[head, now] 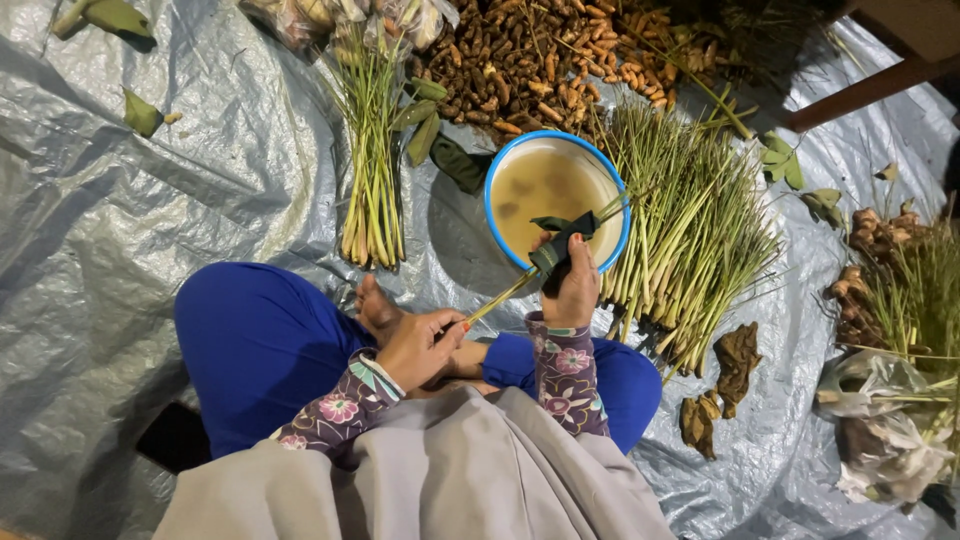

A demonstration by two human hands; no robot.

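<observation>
My left hand (420, 345) pinches the pale lower end of a lemongrass stalk (503, 292) over my lap. My right hand (573, 290) grips the same stalk higher up, together with a dark green leaf strip (560, 240) folded around it. The stalk's green top reaches over the rim of a blue bowl (492, 180) filled with cloudy water. I sit cross-legged in blue trousers, bare foot (378, 308) showing beside my left hand.
A tied lemongrass bundle (372, 170) lies left of the bowl, a big loose pile of lemongrass (690, 220) right of it. A heap of brown roots (530, 55) lies behind. Dried leaves (735, 360), plastic bags (880, 440) and more roots sit right, on a grey tarp (150, 250).
</observation>
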